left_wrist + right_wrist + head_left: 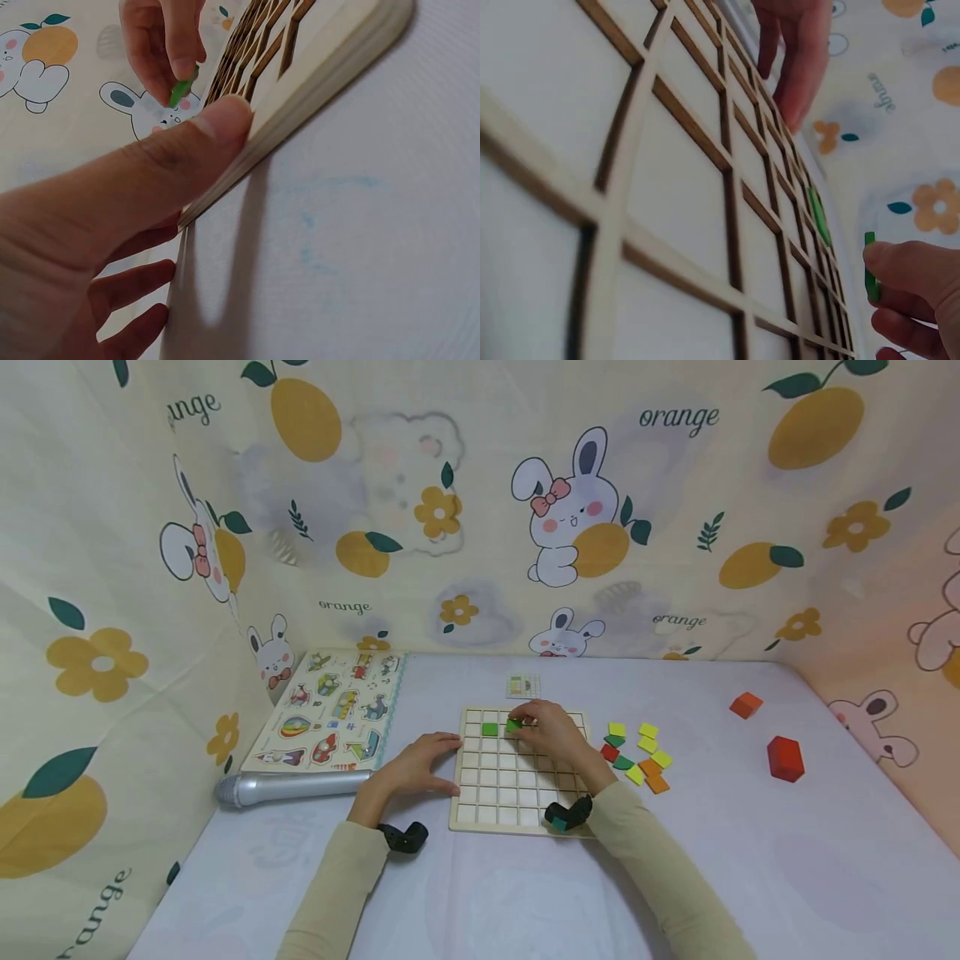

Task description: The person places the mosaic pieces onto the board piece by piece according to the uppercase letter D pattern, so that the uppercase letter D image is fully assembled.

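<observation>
Near the top row of the wooden grid board [517, 772], the right hand [551, 735] pinches a green tile [513, 725] just right of a green tile already in its square [490, 729]. The left hand [416, 767] lies open and flat against the board's left edge, farther from the held tile.

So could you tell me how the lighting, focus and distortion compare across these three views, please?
Head view: bright, even light, wide-angle bending at the edges, wooden grid board sharp. Left wrist view: dim, the left hand looms large and casts a shadow on the cloth. Right wrist view: dark, near cells blurred, the green tile at the right hand sharper.
</observation>
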Demonstrator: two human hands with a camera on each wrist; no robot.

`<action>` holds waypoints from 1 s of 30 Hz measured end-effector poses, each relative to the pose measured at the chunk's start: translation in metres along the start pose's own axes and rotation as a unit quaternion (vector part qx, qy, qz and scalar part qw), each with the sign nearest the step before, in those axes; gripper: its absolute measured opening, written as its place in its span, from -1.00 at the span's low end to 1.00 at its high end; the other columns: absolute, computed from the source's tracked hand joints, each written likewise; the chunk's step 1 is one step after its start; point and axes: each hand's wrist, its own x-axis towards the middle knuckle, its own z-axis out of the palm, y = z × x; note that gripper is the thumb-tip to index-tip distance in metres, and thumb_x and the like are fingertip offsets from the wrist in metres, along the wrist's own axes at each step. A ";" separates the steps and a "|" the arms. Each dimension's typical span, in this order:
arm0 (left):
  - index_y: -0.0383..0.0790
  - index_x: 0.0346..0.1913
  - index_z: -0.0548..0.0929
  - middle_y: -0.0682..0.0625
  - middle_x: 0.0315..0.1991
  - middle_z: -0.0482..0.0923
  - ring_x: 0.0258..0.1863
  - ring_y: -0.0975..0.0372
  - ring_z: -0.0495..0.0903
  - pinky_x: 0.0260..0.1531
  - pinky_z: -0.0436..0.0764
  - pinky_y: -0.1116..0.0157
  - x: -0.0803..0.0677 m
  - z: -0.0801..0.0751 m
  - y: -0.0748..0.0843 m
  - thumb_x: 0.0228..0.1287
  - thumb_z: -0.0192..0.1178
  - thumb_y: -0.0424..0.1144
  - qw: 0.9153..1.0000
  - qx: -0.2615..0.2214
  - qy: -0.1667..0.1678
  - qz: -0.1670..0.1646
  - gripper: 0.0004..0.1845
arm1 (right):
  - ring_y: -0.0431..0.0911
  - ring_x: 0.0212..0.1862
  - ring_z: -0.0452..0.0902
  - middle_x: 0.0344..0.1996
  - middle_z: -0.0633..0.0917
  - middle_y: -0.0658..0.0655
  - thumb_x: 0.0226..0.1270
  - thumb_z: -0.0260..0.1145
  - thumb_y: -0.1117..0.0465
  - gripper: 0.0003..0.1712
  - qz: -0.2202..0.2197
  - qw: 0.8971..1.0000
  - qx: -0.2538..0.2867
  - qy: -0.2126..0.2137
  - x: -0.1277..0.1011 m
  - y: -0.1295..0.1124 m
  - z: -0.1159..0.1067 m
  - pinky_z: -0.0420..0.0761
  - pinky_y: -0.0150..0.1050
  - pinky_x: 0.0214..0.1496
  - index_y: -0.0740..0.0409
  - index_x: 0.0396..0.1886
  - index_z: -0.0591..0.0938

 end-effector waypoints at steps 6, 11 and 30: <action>-0.30 0.30 0.36 -0.14 0.34 0.26 0.35 -0.01 0.17 0.37 0.13 0.05 0.001 0.000 -0.001 -0.07 0.44 -0.01 1.000 0.008 0.005 0.005 -0.14 | -0.11 -0.21 0.55 -0.22 0.67 0.03 0.17 0.38 0.16 -0.74 0.031 0.999 -0.014 0.000 0.004 0.004 0.009 0.61 -0.18 -0.15 0.12 -0.14 0.68; -0.30 0.28 0.37 -0.16 0.31 0.29 0.33 -0.01 0.19 0.36 0.16 0.07 0.002 0.001 -0.002 -0.08 0.45 0.00 1.000 0.018 0.010 0.008 -0.14 | -0.14 -0.23 0.55 -0.24 0.66 0.00 0.16 0.38 0.16 -0.79 0.037 0.999 0.005 0.001 0.004 0.009 0.014 0.61 -0.21 -0.15 0.09 -0.20 0.69; -0.27 0.25 0.41 -0.16 0.29 0.32 0.31 -0.01 0.22 0.35 0.17 0.06 0.002 0.001 -0.004 -0.11 0.45 0.03 1.000 0.017 0.012 0.008 -0.16 | -0.14 -0.34 0.46 -0.27 0.61 0.03 0.18 0.37 0.22 -0.89 -0.012 0.998 0.026 0.051 -0.001 0.016 0.023 0.48 -0.30 -0.39 0.09 -0.30 0.74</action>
